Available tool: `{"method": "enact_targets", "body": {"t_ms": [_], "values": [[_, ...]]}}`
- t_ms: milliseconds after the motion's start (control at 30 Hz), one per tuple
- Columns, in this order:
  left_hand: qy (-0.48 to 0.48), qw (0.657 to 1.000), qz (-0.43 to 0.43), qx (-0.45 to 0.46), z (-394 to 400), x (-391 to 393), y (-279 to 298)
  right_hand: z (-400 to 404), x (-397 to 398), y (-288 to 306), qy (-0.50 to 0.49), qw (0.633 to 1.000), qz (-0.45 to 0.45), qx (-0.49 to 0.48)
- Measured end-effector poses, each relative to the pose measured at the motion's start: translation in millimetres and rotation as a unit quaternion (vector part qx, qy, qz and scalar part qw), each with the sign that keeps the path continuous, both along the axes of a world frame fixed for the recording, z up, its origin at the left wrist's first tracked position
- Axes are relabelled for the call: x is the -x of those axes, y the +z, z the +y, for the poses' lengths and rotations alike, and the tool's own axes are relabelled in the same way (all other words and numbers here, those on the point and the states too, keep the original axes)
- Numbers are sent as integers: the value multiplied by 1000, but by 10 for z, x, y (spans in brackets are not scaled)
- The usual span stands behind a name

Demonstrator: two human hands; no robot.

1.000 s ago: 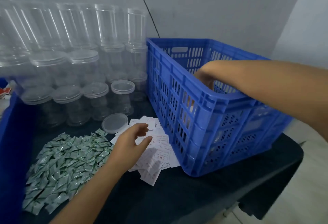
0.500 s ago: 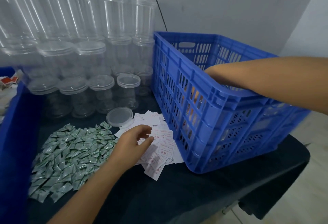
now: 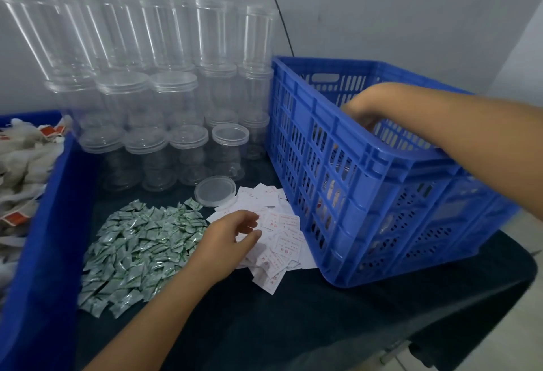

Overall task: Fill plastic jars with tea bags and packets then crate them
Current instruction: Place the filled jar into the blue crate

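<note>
Jars (image 3: 164, 100) stacked at worktop (image 3: 293, 326) rear, left of blue crate (image 3: 367, 194). Left hand (image 3: 232, 235) loosely curled over white packets (image 3: 282, 241). Right hand (image 3: 364, 109) inside crate, grip indeterminate.

The left hand (image 3: 232, 234) is hovering over white packets (image 3: 279, 235), fingers loosely curled, beside green sachets (image 3: 138, 250). The right hand (image 3: 367, 107) is reaching into the blue crate (image 3: 338, 194); clear jars (image 3: 176, 100) are standing stacked behind.

I stand at a table (image 3: 323, 326) with a dark cloth. Behind it is a plain grey wall (image 3: 382, 3). A thin black cable (image 3: 279, 12) hangs down it.
</note>
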State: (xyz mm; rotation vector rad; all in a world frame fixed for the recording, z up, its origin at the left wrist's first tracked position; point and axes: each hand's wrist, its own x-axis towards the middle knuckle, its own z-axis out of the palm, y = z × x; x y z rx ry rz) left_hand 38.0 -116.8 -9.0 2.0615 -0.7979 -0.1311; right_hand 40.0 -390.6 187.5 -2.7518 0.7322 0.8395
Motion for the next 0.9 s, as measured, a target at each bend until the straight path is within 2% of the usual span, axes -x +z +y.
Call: {"method": "enact_targets", "body": {"t_ms": [100, 167, 267, 367, 433, 500, 667, 900], "values": [[6, 1000, -2, -12, 82, -29, 15, 178, -97, 355, 86, 988, -95, 91], [16, 1000, -3, -15, 135, -71, 36, 321, -202, 613, 96, 973, -180, 112], [40, 999, -8, -10, 193, -138, 99, 620, -446, 916, 95, 946, -303, 63], [65, 998, 3, 11, 256, -185, 151, 1051, -720, 918, 115, 912, -393, 15], [75, 997, 10, 24, 316, -206, 160, 1268, -908, 669, 130, 908, -397, 36], [89, 995, 24, 40, 390, -230, 148, 1373, -1118, 269, 116, 918, -375, 45], [117, 988, 63, 77, 579, -322, 122, 1318, -1515, -602, 49, 953, -296, -29], [155, 981, 78, 93, 699, -469, 109, 1172, -1789, -1030, 26, 948, -300, -102]]}}
